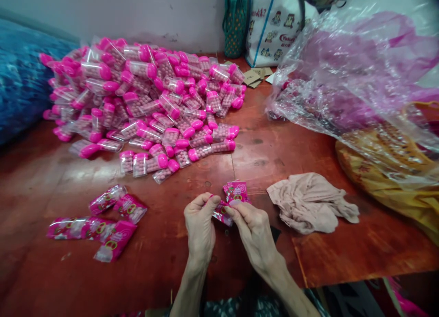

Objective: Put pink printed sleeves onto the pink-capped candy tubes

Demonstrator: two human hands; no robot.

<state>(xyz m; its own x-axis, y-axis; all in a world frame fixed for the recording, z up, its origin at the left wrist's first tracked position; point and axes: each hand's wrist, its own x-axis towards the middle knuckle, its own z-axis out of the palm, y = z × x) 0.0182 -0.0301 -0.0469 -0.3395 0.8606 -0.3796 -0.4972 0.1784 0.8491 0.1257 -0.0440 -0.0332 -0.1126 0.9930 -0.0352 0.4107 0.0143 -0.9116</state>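
Observation:
Between my two hands is a small pink printed plastic wrapper (223,215), pinched at both ends. My left hand (200,225) grips its left end between thumb and fingers. The right end is in the closed fingertips of my right hand (255,230). Just beyond them on the table lie more flat pink wrappers (236,190), partly covered by my right fingers. Whether anything sits inside the held wrapper I cannot tell. To the left lie several small bottles in pink printed wrappers (118,239). Farther back is a big heap of clear candy bottles (164,102) with pink caps and pale pink balls inside.
A crumpled beige cloth (312,203) lies right of my hands on the red wooden table (164,271). Clear and purple plastic bags (360,75) and a yellow bag (384,189) crowd the right. Blue plastic (27,79) bulges at left; a white tote (277,29) stands behind.

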